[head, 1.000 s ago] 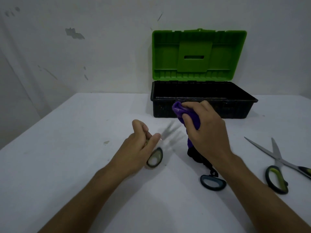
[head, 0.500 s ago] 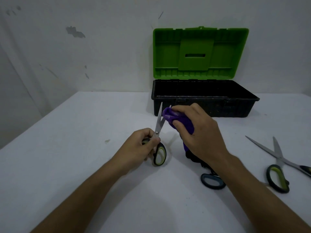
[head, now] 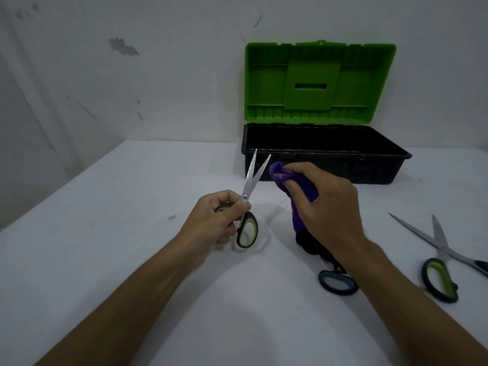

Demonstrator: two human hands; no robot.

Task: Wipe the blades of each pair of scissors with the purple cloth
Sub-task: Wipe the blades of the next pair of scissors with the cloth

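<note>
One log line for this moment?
left hand: holds open scissors | right hand: holds purple cloth beside blades | wipe: contact unclear

Both forearms reach forward from the lower edge of the view, bare to the wrist. Left hand (head: 216,217): fingers curled round the handle of a pair of scissors (head: 248,207), knuckles up, thumb toward the pivot. Right hand (head: 327,207): slightly farther forward, back of the hand up, thumb and fingers pinching a bunched purple cloth (head: 293,188) just right of the blades.
</note>
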